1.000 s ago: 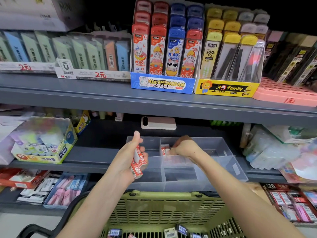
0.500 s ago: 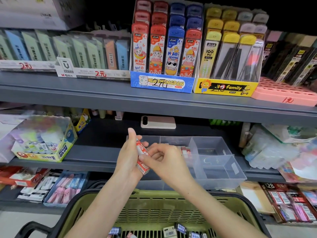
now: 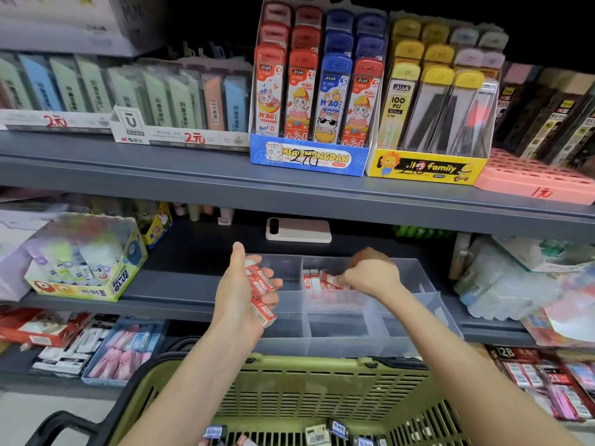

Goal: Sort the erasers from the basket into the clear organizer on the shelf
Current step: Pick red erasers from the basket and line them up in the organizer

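Ahead, we reach over a green basket toward the clear organizer on the lower shelf. Our left grip curls round a stack of red erasers. Our right grip pinches one eraser inside the organizer's rear middle compartment, beside others standing there. Loose erasers lie in the basket.
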`<control>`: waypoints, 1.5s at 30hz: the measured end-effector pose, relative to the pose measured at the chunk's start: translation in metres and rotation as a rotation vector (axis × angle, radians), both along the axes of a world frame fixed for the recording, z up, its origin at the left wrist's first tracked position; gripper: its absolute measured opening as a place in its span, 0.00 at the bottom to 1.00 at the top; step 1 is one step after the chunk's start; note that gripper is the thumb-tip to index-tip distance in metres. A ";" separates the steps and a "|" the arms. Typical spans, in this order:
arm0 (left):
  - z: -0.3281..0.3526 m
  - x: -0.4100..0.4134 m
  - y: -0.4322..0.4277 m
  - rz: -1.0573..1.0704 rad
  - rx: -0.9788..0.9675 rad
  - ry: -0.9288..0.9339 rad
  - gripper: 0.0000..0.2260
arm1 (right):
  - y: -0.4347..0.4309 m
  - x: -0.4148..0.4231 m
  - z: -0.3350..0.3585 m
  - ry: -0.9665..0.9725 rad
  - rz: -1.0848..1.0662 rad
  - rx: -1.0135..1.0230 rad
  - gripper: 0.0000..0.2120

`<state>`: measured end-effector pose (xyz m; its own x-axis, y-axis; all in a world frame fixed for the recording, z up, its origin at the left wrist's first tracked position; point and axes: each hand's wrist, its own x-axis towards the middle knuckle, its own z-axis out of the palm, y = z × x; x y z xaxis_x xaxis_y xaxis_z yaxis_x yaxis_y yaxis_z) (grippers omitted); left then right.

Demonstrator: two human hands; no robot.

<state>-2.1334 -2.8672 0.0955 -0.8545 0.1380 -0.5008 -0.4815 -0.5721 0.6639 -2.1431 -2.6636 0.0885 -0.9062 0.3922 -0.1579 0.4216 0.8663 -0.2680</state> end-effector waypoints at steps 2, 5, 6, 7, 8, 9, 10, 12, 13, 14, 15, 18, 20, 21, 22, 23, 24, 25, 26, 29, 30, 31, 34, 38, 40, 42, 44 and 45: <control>-0.002 0.000 0.001 -0.006 0.059 -0.011 0.16 | -0.001 -0.001 -0.005 0.005 0.047 0.036 0.15; -0.003 0.000 0.004 -0.010 0.116 -0.022 0.14 | -0.001 -0.001 -0.005 -0.052 0.115 0.052 0.19; -0.003 0.000 0.006 -0.010 0.129 -0.025 0.14 | -0.001 -0.001 -0.004 -0.090 0.139 0.046 0.19; -0.004 0.000 0.007 -0.009 0.141 -0.027 0.13 | -0.001 -0.003 -0.004 -0.133 0.163 0.037 0.19; -0.004 0.000 0.008 -0.010 0.151 -0.028 0.13 | -0.001 -0.004 -0.004 -0.175 0.184 0.033 0.19; -0.004 0.000 0.009 -0.009 0.162 -0.027 0.13 | -0.003 -0.006 -0.006 -0.204 0.199 0.043 0.20; -0.004 0.000 0.010 -0.007 0.174 -0.026 0.12 | -0.005 -0.006 -0.008 -0.213 0.205 0.063 0.20; -0.005 0.001 0.012 -0.007 0.203 -0.025 0.12 | -0.009 -0.007 -0.012 -0.186 0.195 0.098 0.17; -0.005 0.001 0.012 -0.006 0.215 -0.025 0.12 | -0.010 -0.007 -0.012 -0.182 0.189 0.107 0.16; -0.004 0.001 0.012 -0.005 0.223 -0.026 0.12 | -0.011 -0.006 -0.012 -0.191 0.186 0.111 0.17; -0.004 0.002 0.013 -0.003 0.233 -0.028 0.12 | -0.012 -0.004 -0.011 -0.195 0.184 0.109 0.17; -0.003 0.002 0.013 0.009 0.285 -0.036 0.12 | -0.019 0.009 -0.002 -0.026 0.177 0.145 0.18; -0.002 0.001 0.014 0.026 0.309 -0.041 0.13 | -0.034 0.027 0.004 0.237 0.199 0.036 0.20; -0.002 0.000 0.015 0.039 0.303 -0.042 0.13 | -0.044 0.038 0.008 0.335 0.225 -0.118 0.20; -0.002 0.000 0.016 0.054 0.288 -0.044 0.12 | -0.056 0.049 0.013 0.385 0.256 -0.300 0.20; -0.001 -0.001 0.018 0.066 0.273 -0.047 0.12 | -0.066 0.058 0.016 0.396 0.292 -0.449 0.19; 0.000 0.000 0.019 0.074 0.269 -0.050 0.11 | -0.076 0.066 0.017 0.380 0.320 -0.531 0.18; 0.001 0.000 0.021 0.081 0.276 -0.054 0.11 | -0.083 0.070 0.016 0.358 0.333 -0.558 0.16; 0.003 0.001 0.022 0.087 0.284 -0.057 0.10 | -0.087 0.072 0.015 0.341 0.328 -0.562 0.14; 0.005 0.003 0.024 0.105 0.291 -0.041 0.06 | -0.085 0.073 0.016 0.270 0.247 -0.819 0.07; 0.005 0.003 0.023 0.110 0.289 -0.028 0.06 | -0.082 0.073 0.017 0.222 0.216 -0.951 0.07; 0.006 0.001 0.020 0.123 0.276 -0.006 0.05 | -0.079 0.074 0.019 0.192 0.186 -1.042 0.07; 0.004 -0.006 0.001 0.210 0.132 0.132 0.05 | -0.068 0.065 0.021 0.260 0.077 -0.998 0.08; -0.005 -0.010 -0.039 0.231 -0.228 0.323 0.07 | -0.062 0.036 0.017 0.335 -0.001 -0.861 0.09; -0.011 -0.009 -0.051 0.188 -0.402 0.375 0.08 | -0.065 0.019 0.012 0.320 0.033 -0.771 0.11; -0.018 -0.006 -0.057 0.145 -0.490 0.406 0.09 | -0.070 0.000 0.005 0.290 0.088 -0.467 0.14; -0.024 -0.004 -0.058 0.103 -0.516 0.407 0.09 | -0.076 -0.015 0.002 0.228 0.122 -0.149 0.17; -0.027 -0.003 -0.057 0.084 -0.510 0.400 0.09 | -0.078 -0.022 0.001 0.194 0.130 -0.043 0.18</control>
<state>-2.1362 -2.9247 0.0688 -0.9860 -0.1084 -0.1270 -0.1084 -0.1633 0.9806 -2.1649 -2.7415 0.0897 -0.9637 0.2669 0.0102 0.2442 0.8960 -0.3709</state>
